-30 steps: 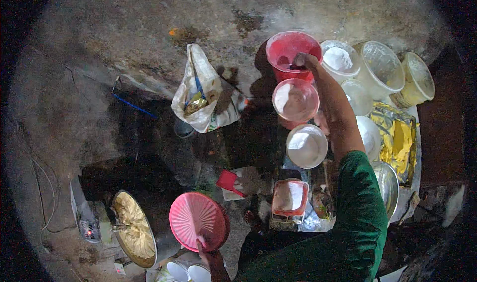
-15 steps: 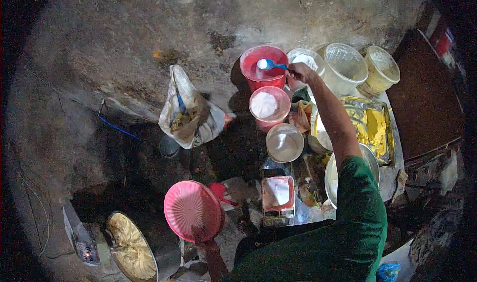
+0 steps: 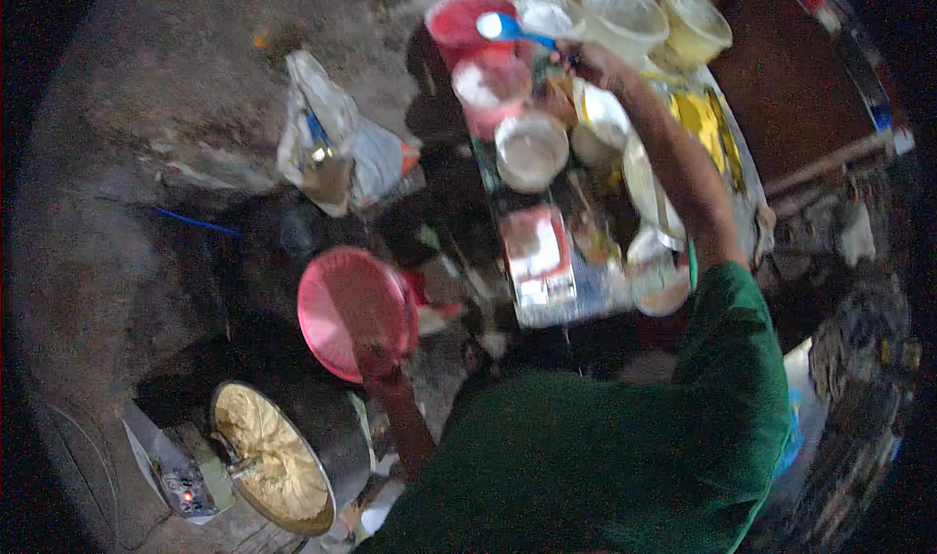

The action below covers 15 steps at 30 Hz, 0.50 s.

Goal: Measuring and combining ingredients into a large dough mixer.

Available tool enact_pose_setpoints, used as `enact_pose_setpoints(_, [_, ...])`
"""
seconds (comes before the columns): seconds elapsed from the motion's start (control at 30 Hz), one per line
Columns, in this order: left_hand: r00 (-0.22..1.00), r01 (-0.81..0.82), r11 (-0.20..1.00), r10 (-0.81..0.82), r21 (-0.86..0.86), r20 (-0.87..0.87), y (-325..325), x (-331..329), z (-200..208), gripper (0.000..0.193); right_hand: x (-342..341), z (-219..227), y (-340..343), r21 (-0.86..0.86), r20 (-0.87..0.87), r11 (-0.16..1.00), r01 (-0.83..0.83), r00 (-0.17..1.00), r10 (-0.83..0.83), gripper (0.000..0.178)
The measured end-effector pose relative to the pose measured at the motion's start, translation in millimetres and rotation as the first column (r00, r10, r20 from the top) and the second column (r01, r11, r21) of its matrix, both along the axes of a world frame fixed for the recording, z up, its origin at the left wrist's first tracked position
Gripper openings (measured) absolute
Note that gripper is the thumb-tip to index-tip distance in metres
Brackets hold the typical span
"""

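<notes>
My right hand (image 3: 589, 64) is closed round the handle of a blue scoop (image 3: 532, 36), which carries white powder (image 3: 490, 27). In view, the scoop lies over the right side of a red bucket (image 3: 451, 27) at the far end of the table. Lower left, the fingers of my left hand (image 3: 381, 363) are at the near rim of a round pink plastic basin (image 3: 327, 310), and the hand holds it. Motion blurs both hands somewhat. Left of my left arm stands a large metal bowl with pale cream dough (image 3: 278, 461) in it.
Pale tubs (image 3: 625, 27) stand beside the red bucket. Nearer are a pink tub of white powder (image 3: 491, 90), a whitish tub (image 3: 532, 154) and a weighing scale (image 3: 542, 286). A white sack (image 3: 366, 154) leans left. A control box (image 3: 181, 486) with a red light stands lower left.
The whole view has shifted, so the table and tubs appear higher and further left. My right hand and the scoop now lie slightly further right over the red bucket. Both hands keep their holds.
</notes>
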State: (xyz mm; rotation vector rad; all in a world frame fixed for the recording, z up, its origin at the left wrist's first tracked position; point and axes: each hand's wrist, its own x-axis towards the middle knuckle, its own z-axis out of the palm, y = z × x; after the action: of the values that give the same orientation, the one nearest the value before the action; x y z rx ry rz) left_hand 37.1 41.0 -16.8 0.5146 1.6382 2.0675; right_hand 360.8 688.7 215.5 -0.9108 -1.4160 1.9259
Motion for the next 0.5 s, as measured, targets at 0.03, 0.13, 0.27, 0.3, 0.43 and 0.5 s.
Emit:
enact_pose_setpoints(0.03, [0.969,-0.06,0.987,0.021,0.151,0.248,-16,-23,-27,0.058,15,-1,-15,0.005,0.001,0.995,-0.101,0.995,0.101,0.018])
enact_pose_setpoints(0.13, [0.889,-0.073,0.927,-0.107,-0.369,-0.445,-5,-15,25,0.055,69,-11,-104,-0.029,0.14,0.998,0.054,0.989,-0.05,0.017])
enact_pose_setpoints(0.27, [0.793,-0.052,0.979,-0.08,0.199,0.603,23,-20,83,0.044,106,-12,-253,-0.262,0.131,0.959,0.108,0.988,-0.076,0.019])
enact_pose_setpoints(0.3, [0.789,-0.056,0.981,-0.071,0.186,0.61,7,-37,66,0.044,106,-20,-284,-0.283,0.139,0.941,0.185,0.979,-0.15,0.019])
enact_pose_setpoints(0.43, [0.805,-0.041,0.989,-0.054,0.145,0.59,-24,-79,19,0.045,109,-94,-373,-0.08,0.178,0.96,0.269,0.951,-0.252,0.019])
enact_pose_setpoints(0.5, [0.802,-0.075,0.989,-0.015,0.126,0.597,-30,-81,23,0.047,108,-127,-401,0.101,0.286,0.95,0.297,0.906,-0.314,0.02])
